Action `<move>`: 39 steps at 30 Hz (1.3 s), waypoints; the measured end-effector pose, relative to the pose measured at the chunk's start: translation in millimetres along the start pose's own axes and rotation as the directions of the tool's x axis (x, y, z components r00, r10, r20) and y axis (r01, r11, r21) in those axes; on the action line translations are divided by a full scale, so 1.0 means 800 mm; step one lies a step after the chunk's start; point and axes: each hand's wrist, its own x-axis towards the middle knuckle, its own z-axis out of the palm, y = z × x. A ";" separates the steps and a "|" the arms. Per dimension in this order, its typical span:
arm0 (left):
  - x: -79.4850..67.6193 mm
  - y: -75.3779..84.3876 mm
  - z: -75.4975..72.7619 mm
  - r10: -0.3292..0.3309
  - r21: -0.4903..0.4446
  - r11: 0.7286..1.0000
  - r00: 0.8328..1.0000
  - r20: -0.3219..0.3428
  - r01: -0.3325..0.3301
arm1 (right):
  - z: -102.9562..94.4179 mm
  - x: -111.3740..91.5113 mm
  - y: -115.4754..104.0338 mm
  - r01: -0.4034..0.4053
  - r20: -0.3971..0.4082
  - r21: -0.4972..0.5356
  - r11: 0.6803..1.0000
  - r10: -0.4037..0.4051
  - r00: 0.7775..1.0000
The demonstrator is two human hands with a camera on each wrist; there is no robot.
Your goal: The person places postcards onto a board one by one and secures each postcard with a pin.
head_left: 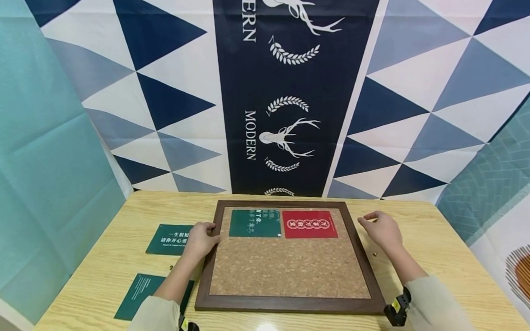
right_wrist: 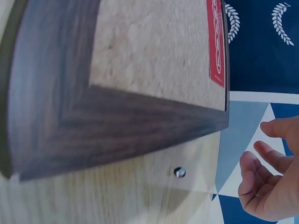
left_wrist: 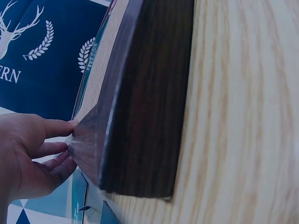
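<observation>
A framed cork board (head_left: 286, 271) lies on the table with a dark brown wooden frame (head_left: 291, 304). My left hand (head_left: 201, 241) holds its left side near the far corner, and in the left wrist view the thumb and fingers (left_wrist: 58, 127) meet the frame's edge. On the upper part of the cork sit a green card (head_left: 246, 224) with white writing and a red card (head_left: 309, 224) side by side. My right hand (head_left: 382, 230) hovers off the board's right side. Its fingers are loosely bent, and a gap shows between thumb and fingers (right_wrist: 267, 149), with nothing held.
Left of the board lie two more green cards, a far one (head_left: 166, 240) and a near one (head_left: 138, 299) partly under the left arm. A small pushpin (right_wrist: 180, 172) rests on the wooden table (head_left: 443, 275) by the board's right side. A patterned cloth (head_left: 180, 71) hangs behind.
</observation>
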 end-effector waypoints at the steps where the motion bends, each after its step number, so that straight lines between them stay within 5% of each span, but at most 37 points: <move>1: 0.000 0.000 0.000 0.000 0.002 1.000 1.000 -0.001 0.000 | -0.001 -0.001 0.002 0.003 0.002 0.000 1.000 -0.003 1.000; 39: 0.000 0.001 0.000 0.018 0.009 1.000 1.000 -0.008 -0.018 | -0.009 -0.028 0.047 0.027 0.034 -0.026 0.999 -0.026 0.999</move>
